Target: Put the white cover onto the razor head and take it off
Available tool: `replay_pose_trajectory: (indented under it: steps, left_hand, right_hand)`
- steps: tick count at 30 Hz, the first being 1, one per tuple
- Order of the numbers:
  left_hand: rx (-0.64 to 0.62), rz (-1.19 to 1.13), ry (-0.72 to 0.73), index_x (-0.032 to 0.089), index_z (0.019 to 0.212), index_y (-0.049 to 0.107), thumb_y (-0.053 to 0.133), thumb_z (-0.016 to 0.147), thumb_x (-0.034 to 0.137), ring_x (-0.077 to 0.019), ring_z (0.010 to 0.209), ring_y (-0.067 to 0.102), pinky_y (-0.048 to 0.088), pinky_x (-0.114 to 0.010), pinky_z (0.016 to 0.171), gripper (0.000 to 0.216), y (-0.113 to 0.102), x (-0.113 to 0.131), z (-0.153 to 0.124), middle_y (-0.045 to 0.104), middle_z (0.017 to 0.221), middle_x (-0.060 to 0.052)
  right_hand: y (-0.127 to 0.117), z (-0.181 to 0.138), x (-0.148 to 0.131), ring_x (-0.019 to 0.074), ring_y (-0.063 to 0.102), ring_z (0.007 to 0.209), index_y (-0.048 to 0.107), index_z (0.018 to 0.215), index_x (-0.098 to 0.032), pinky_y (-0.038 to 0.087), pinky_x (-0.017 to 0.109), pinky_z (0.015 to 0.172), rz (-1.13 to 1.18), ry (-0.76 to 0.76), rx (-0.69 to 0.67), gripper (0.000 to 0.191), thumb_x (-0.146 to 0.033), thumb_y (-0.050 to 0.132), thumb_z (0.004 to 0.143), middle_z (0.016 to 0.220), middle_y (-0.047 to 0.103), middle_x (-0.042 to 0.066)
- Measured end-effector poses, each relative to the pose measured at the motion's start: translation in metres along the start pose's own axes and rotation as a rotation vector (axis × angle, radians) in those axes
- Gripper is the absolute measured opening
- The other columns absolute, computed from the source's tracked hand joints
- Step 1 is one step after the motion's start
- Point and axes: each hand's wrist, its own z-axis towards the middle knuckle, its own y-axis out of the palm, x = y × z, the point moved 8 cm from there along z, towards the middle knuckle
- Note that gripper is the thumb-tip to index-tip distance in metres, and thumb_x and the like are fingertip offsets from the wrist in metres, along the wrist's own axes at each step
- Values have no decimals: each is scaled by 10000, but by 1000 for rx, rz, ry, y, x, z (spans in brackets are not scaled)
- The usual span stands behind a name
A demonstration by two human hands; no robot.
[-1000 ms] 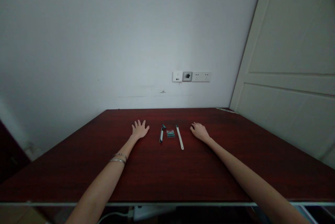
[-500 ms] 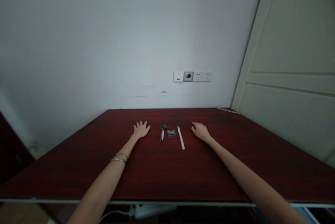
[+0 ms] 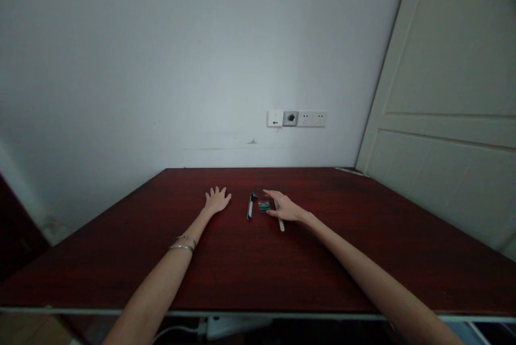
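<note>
On the dark red table lie three small things in a row: a black and white razor, a small clear packet with teal contents, and a white stick-like handle. My left hand rests flat on the table with fingers spread, left of the razor, holding nothing. My right hand hovers over the white handle, fingers stretched toward the packet and covering the handle's far part. Two bangles sit on my left wrist.
A white wall with a row of sockets stands behind the table. A pale door closes off the right side. A white power strip and cable show under the table's near edge.
My right hand has moved left from the bare table to above the white handle, reaching toward the packet. My left hand has stayed put.
</note>
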Motion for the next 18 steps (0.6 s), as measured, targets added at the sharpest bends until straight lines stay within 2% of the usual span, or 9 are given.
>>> replay_pose_trajectory:
  steps: [5,10,18]
  left_hand:
    - [8,19,4,194,1381,328,216,861,538,-401,1311,226,213,-572,999,633,1,0,1,273,1442,-177]
    - [12,25,6,203,1381,332,208,861,545,-390,1312,235,225,-563,1000,634,1,0,1,274,1445,-169]
    - [-6,-1,9,189,1381,329,199,861,545,-402,1317,212,205,-567,1005,643,-1,1,-2,257,1445,-190]
  right_hand:
    - [14,-1,5,289,346,1257,272,1405,-175,283,455,1001,-65,31,-51,731,-351,566,758,1362,403,162]
    - [14,-1,3,284,396,1198,282,1398,-150,336,427,952,-79,43,-54,702,-349,543,777,1304,450,176]
    - [12,0,4,286,399,1172,310,1384,-156,345,431,940,-70,25,-16,712,-355,576,755,1294,443,178]
